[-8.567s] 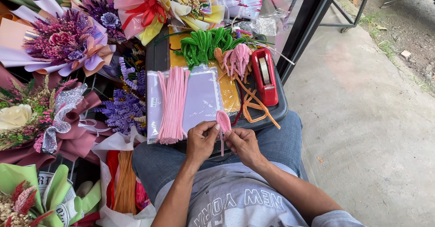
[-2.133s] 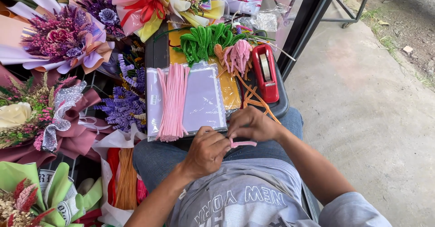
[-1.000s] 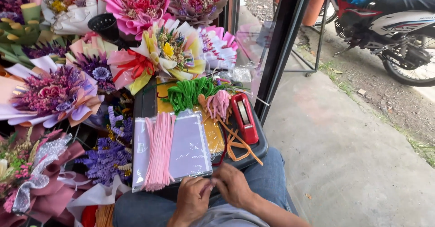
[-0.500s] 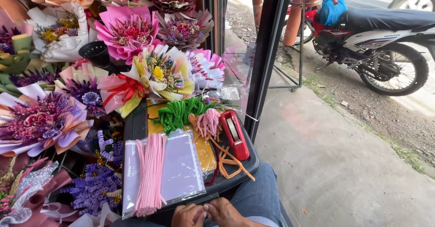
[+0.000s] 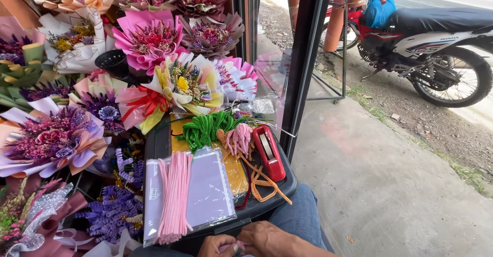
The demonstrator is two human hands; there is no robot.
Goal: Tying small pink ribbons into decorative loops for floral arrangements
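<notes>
My left hand and my right hand meet at the bottom edge of the view, over my lap in blue jeans. Their fingers are pinched together around something small and pinkish that is mostly hidden, so I cannot name it. Just beyond them a black tray rests on my knees. On it lie a bundle of pink pipe cleaners on a lilac plastic sleeve, green pipe cleaners, a pink bunch, orange strands and a red tape dispenser.
Wrapped flower bouquets fill the left and back, with purple pipe-cleaner flowers low left. A black metal post stands right of the tray. Beyond it are a concrete pavement and a parked motorcycle.
The camera has tilted up, so my hands dropped to the bottom edge and the street with the motorcycle came into view. The pink petal shape held earlier is now hidden in my fingers.
</notes>
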